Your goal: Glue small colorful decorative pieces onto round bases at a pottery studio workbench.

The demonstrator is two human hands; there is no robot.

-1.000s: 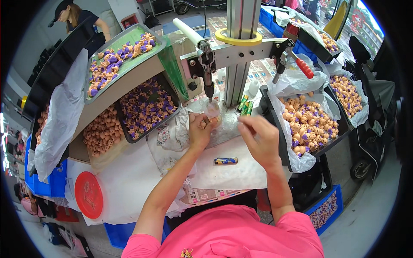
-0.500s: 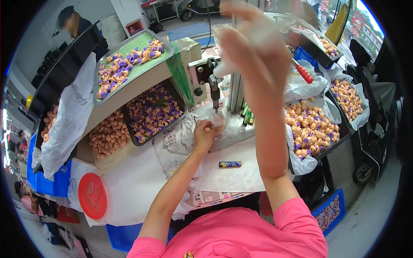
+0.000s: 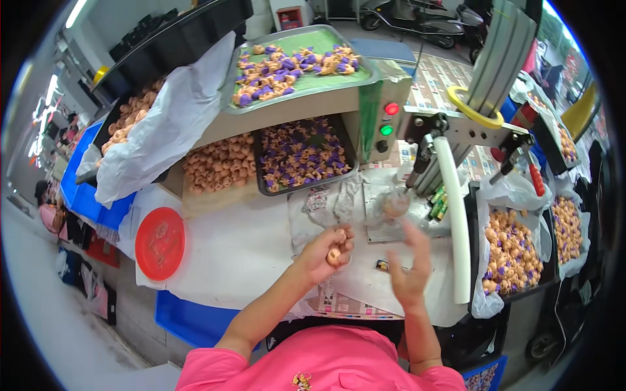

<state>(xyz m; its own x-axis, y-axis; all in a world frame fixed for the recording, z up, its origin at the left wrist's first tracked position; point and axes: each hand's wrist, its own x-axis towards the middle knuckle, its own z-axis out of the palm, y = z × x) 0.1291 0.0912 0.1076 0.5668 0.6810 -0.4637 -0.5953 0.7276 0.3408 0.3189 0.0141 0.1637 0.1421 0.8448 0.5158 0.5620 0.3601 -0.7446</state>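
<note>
The left hand's (image 3: 324, 255) fingers curl around a small round peach piece (image 3: 334, 255), in front and to the left of the metal plate (image 3: 381, 229); a second peach bit seems to show near the fingertips, too covered to make out. The right hand (image 3: 411, 280), in front of the plate, has its fingers spread wide; blur hides whether anything small sits between them. A dark, yellow-marked cylinder (image 3: 382, 265) lies just in front of the plate, partly hidden by that hand. On the plate, a clear fixture (image 3: 396, 204) is smeared, its contents unreadable. A white handle (image 3: 453, 221) crosses the plate's right end, covering part of some green cylinders (image 3: 439, 204). Left of and behind the plate stands a dark tray (image 3: 306, 189) of peach-and-purple figures. Right of the plate and toward the wearer, a blue bin (image 3: 499, 373) is cut off by the lower edge.
</note>
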